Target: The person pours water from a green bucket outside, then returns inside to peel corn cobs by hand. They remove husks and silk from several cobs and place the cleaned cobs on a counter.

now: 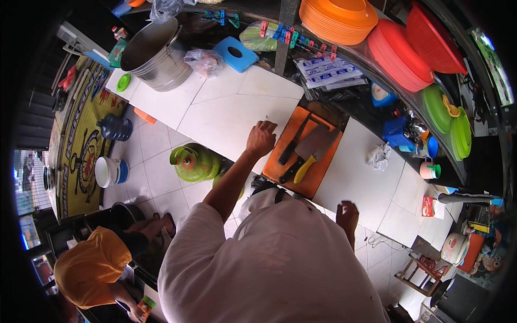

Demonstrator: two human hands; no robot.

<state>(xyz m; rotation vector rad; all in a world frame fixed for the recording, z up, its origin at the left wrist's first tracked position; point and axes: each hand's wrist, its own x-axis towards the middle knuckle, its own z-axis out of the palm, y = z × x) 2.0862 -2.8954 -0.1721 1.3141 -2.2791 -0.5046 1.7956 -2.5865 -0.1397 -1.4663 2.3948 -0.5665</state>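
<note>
My left hand point(261, 138) hovers over or rests on the white tiled counter point(220, 117), just left of an orange cutting board point(278, 171). Its fingers are loosely bent, and nothing shows in them. On the board lie a long knife with a black handle point(285, 156), a broad-bladed cleaver point(312, 139) and a knife with a yellow handle point(305, 169). Their handles point towards me. My right hand point(348, 216) is at the counter's front edge, right of the board. Its thumb stands apart from the curled fingers, with no object visible in it.
A large metal pot point(161, 74) and a blue plastic lid point(236, 53) stand at the back left. Crumpled clear plastic point(379, 156) lies right. Stacked orange plates point(337, 24) fill the shelf above. Green gas cylinders point(198, 163) stand below left; a person in orange point(93, 268) is behind.
</note>
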